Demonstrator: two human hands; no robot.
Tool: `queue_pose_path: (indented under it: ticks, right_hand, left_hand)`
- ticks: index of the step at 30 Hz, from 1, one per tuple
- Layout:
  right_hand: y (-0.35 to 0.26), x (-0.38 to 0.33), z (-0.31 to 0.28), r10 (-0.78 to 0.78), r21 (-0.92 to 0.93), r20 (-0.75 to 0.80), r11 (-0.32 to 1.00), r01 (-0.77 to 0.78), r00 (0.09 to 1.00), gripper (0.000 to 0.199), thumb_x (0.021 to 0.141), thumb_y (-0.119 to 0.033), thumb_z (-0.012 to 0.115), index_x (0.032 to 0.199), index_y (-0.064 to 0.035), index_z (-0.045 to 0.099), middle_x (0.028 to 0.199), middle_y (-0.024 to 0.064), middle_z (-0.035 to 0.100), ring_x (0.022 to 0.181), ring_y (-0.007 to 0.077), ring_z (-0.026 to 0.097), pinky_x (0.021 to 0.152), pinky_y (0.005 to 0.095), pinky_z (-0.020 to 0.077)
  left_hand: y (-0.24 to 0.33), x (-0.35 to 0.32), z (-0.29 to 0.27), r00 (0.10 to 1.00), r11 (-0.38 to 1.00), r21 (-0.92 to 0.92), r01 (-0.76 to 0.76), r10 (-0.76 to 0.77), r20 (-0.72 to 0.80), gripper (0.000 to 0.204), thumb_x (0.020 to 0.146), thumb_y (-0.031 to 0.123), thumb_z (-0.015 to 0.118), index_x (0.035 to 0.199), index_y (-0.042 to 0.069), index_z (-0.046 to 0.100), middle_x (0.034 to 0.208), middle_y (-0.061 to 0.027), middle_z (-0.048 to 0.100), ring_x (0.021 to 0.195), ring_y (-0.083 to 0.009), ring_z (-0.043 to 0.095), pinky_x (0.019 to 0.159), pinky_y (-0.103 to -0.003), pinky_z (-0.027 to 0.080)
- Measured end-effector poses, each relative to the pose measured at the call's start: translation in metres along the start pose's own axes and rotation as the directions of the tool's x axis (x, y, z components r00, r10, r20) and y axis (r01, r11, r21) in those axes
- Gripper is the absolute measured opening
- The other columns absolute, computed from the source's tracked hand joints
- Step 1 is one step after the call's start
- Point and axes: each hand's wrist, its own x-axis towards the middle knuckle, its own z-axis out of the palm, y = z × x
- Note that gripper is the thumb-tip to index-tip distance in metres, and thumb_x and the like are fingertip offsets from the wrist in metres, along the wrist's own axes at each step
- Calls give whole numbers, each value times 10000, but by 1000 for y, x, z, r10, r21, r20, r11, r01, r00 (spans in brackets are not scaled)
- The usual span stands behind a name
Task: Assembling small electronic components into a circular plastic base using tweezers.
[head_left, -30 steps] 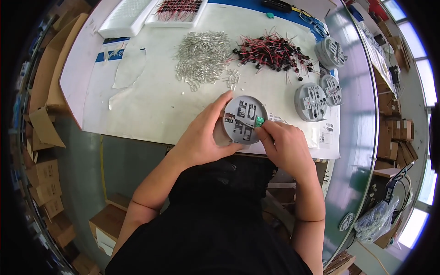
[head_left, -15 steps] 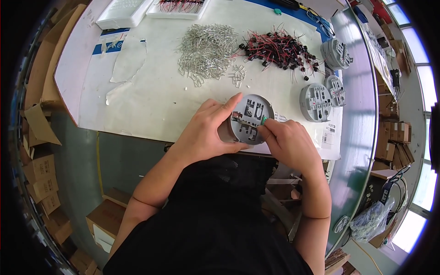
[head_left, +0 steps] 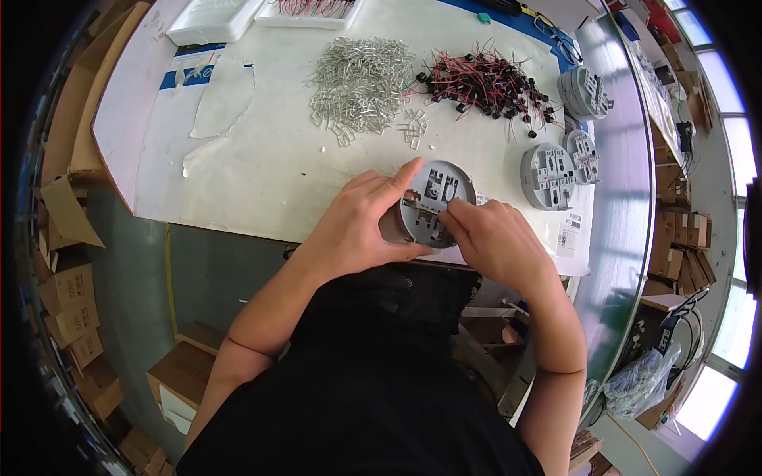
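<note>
A round grey plastic housing (head_left: 456,178) with slots and metal parts inside sits tilted at the table's front edge. My left hand (head_left: 357,218) wraps round its left side, thumb below and index finger along the upper rim. Over the housing's right side, my right hand (head_left: 494,238) has its thumb and fingertips pinched together against the inside. Whatever those fingertips hold is hidden. Beyond the housing lies a heap of bent silvery wire clips (head_left: 357,83), with a few loose clips (head_left: 413,127) beside it.
Small black parts with red wires (head_left: 488,86) are heaped at the back right. More grey housings (head_left: 548,176) stand along the right, others (head_left: 583,91) behind them. White trays (head_left: 305,14) sit at the far edge. A cardboard box (head_left: 184,373) is on the floor at left.
My right hand has shifted slightly left, its fingertips further over the housing's middle. The small green piece seen near them before is out of sight. My left hand keeps its hold.
</note>
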Motion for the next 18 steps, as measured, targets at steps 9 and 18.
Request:
queue_pose_path:
  ticks: [9, 18]
  right_hand:
    - [-21, 1, -22, -1, -211, 34, 977, 8, 999, 286, 1042, -242, 635, 834, -46, 642, 634, 190, 651, 619, 438, 673, 591, 540, 527]
    - [-14, -1, -19, 51, -242, 57, 970, -36, 997, 289, 1031, -262, 654, 841, -45, 658, 673, 201, 671, 633, 425, 679, 604, 528, 532]
  left_hand:
    - [0, -1, -1, 1000, 1000, -8, 25, -25, 11, 1099, 684, 300, 973, 1595, -18, 446, 1063, -148, 721, 989, -329, 642, 953, -433, 522]
    - [1, 3, -5, 997, 999, -7, 54, -54, 49, 1088, 699, 319, 968, 1602, 8, 447, 1082, -153, 711, 1025, -340, 632, 972, -445, 513]
